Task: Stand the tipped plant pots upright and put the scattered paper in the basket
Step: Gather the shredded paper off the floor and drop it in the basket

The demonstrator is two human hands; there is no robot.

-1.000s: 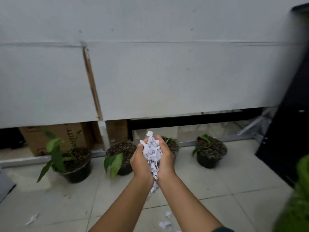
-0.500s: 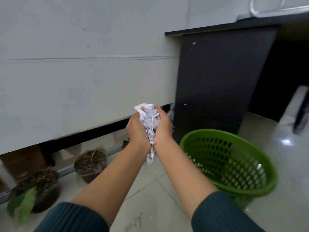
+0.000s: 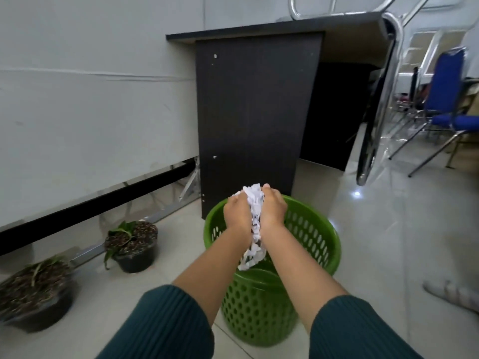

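Both hands, left [image 3: 237, 212] and right [image 3: 273, 209], press their curled fingers together around the paper [image 3: 255, 229] above the basket [image 3: 321, 244] mouth; loose strips hanging near its near rim could flutter outside on release.

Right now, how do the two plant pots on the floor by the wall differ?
The nearer pot at the left edge looks larger and blurred; the farther pot beside the green basket looks smaller and sharp. The farther pot shows green leaves hanging over its rim; the nearer pot shows only thin pale blades on the soil. Both are dark, filled with soil, and upright.
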